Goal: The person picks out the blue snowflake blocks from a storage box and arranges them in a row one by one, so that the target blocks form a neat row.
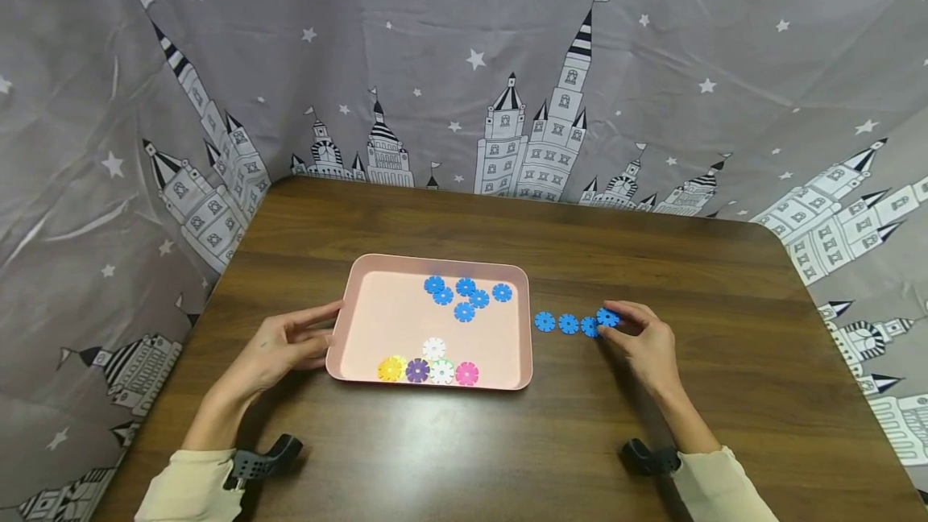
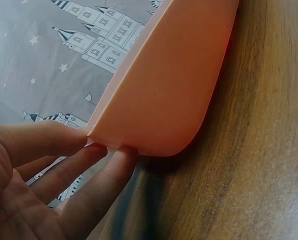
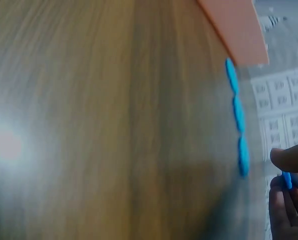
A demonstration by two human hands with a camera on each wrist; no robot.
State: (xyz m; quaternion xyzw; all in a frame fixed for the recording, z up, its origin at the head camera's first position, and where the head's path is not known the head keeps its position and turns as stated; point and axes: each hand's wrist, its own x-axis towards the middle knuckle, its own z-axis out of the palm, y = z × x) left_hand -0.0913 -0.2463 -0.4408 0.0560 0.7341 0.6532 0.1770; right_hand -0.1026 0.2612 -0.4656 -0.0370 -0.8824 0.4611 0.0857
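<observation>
A pink tray lies on the wooden table. My left hand is at its left end, the fingertips touching the outside of the wall, as the left wrist view shows at the tray's end. Between thumb and fingers my right hand pinches a blue notched plastic disc, seen edge-on in the right wrist view. It is just above the right end of a row of blue discs lying to the right of the tray. Several more blue discs lie in the tray's upper right part.
Along the tray's near wall lie a yellow-orange disc, a purple disc, a pink disc and white ones. A grey curtain printed with castles and stars hangs behind and beside the table.
</observation>
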